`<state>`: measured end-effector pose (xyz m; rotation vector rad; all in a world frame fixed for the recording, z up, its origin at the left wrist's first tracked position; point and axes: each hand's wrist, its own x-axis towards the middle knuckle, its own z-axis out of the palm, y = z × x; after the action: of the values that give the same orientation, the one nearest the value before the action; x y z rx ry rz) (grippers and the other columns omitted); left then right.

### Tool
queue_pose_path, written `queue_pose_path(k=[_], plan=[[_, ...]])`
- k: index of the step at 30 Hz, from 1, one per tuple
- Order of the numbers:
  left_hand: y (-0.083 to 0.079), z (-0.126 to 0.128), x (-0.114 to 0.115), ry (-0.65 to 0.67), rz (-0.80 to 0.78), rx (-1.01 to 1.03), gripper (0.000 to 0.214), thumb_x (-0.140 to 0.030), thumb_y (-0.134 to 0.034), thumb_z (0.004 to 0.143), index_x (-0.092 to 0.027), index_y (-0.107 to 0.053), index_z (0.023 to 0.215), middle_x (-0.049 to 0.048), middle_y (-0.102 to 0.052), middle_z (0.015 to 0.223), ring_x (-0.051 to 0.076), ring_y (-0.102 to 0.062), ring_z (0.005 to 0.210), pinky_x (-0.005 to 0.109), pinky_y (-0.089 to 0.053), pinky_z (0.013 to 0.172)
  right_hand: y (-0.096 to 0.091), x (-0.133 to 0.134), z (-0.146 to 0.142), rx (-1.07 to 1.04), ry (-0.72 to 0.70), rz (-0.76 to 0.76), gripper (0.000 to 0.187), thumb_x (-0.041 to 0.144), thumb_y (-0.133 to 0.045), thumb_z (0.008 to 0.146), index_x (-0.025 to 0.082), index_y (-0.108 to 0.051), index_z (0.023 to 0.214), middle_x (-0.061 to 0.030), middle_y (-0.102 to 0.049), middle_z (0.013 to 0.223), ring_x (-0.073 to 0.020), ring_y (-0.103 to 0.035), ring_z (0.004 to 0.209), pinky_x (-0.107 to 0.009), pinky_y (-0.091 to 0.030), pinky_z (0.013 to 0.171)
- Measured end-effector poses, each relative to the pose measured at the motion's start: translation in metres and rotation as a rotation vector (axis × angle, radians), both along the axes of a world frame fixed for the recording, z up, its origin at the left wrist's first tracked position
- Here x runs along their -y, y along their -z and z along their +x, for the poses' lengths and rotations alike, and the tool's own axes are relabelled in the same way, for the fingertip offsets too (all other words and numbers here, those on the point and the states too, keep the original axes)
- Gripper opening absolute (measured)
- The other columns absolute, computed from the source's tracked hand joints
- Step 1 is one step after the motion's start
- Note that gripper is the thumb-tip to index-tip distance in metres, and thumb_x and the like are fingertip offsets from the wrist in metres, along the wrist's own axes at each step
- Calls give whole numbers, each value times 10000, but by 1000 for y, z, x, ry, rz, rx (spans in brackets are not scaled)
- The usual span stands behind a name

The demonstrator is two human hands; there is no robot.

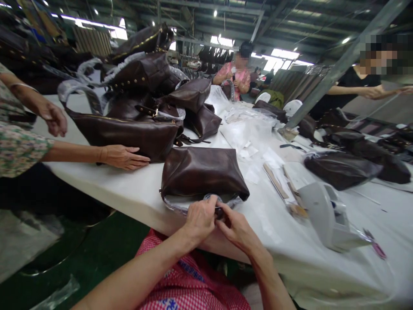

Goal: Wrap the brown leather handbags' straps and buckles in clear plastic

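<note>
A dark brown leather bag lies on its side near the table's front edge. Its strap, wrapped in clear plastic, loops toward me. My left hand is closed on the strap near its middle. Close against it, my right hand pinches the same strap with thumb and fingers. Between my fingertips a small dark part of the strap shows, mostly hidden by the fingers.
At left, a co-worker's hand rests against another brown bag. More bags are piled behind. To the right are a white tape dispenser-like device, pink-handled snips and plastic wrapping. Two other people stand farther back.
</note>
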<state>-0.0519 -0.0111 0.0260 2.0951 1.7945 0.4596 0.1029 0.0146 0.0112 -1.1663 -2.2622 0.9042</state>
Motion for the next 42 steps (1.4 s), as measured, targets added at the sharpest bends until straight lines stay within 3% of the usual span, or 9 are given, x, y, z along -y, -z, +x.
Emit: queue_pose_path(k=[4,12,17,23,27,31,34,37,42], plan=[[1,-16,-3,119,-2,43,227,-233,-559,853,-210,-506,1073,60,-682,973,251,-654,929,338,-491,795,-1,-5,-1,1,13,29,374,133,-539,765,207,-612,1124,-7,-694,821,-159,-621,658,-264,-474,646],[-11,-72,-24,688,-51,246,412,-65,-516,823,-252,-537,1189,31,-623,1170,195,-598,1063,290,-453,911,5,-9,8,-101,-37,-57,263,213,-552,811,219,-629,1062,5,-679,828,-162,-616,710,-264,-483,700],[-8,-57,-24,582,-9,127,249,-73,-440,868,-186,-621,996,55,-627,985,180,-619,830,265,-485,741,4,-8,7,-63,-20,-56,241,207,-544,819,217,-627,1045,20,-652,757,-151,-597,665,-252,-463,670],[-15,-49,-16,587,-55,195,254,-112,-501,835,-194,-606,1051,59,-609,1059,199,-597,971,295,-478,863,4,-5,6,-84,17,-32,232,202,-544,807,227,-628,1022,23,-664,765,-156,-608,680,-250,-467,670],[-8,-32,-5,343,-67,0,339,-260,-602,823,-193,-532,1148,83,-579,1122,252,-602,978,357,-511,816,7,-5,4,-103,34,-18,261,182,-540,792,229,-625,1035,13,-686,825,-162,-624,707,-264,-480,705],[7,-15,-2,173,15,-57,237,-199,-498,894,-198,-535,1128,78,-598,1079,233,-616,955,341,-511,808,9,-3,2,-133,68,-14,304,154,-527,782,230,-617,1061,5,-689,835,-168,-629,721,-269,-488,719],[3,-24,-10,289,21,30,211,-184,-530,874,-185,-572,1081,72,-613,1046,221,-618,947,322,-500,832,8,-1,2,-136,77,-19,296,168,-543,789,234,-621,1066,6,-688,849,-165,-627,725,-262,-483,713],[-13,-49,-22,580,-58,176,236,-170,-554,850,-199,-613,1077,60,-630,1091,210,-607,1016,307,-475,906,7,0,3,-138,73,-27,242,200,-561,801,225,-631,1031,6,-679,838,-160,-620,714,-252,-474,689],[-27,-77,-38,834,-215,260,636,24,-498,727,-284,-533,1282,21,-511,1390,207,-449,1300,339,-356,1077,6,-1,6,-157,43,-75,207,239,-569,826,217,-647,1016,27,-629,709,-138,-574,612,-237,-462,630]])
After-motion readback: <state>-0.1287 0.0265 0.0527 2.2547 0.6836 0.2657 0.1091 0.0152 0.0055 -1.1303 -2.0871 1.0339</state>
